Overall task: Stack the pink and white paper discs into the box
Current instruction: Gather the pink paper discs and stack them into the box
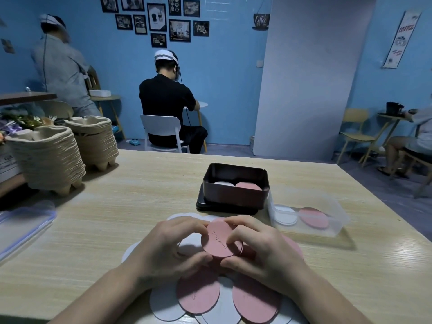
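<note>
Both hands, left hand (167, 244) and right hand (261, 250), pinch one pink disc (218, 238) between them

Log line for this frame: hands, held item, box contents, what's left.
hands: left hand and right hand pinch pink discs | dark box: white disc left, pink disc right | table: loose discs unstacked

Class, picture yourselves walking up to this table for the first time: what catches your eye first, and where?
First, the left hand and right hand near the front edge of the table, together holding a pink disc above a loose pile of pink and white discs. Just behind stands the open dark box, inside it a white disc beside a second pink disc.
</note>
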Demonstrator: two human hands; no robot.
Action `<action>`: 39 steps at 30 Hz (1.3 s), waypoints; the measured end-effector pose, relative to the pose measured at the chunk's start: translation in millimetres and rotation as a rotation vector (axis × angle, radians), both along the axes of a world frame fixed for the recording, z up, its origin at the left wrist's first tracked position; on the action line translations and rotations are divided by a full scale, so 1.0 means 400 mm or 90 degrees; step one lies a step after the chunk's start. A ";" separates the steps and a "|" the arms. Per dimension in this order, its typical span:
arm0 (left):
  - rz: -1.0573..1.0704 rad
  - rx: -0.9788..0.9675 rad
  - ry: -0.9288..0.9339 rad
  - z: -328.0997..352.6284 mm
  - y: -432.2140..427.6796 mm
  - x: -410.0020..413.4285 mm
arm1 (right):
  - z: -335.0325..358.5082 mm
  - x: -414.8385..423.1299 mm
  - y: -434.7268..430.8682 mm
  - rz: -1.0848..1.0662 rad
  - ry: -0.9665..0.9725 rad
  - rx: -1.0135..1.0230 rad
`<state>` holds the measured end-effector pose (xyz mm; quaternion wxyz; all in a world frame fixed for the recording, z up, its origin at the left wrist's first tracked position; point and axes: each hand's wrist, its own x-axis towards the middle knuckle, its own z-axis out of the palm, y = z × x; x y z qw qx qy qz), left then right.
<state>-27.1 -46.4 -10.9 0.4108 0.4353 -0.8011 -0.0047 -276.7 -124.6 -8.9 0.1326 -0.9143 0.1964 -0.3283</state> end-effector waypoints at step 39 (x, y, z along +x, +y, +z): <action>-0.015 -0.024 -0.069 0.072 -0.107 0.000 | 0.098 0.016 -0.102 0.010 0.008 -0.046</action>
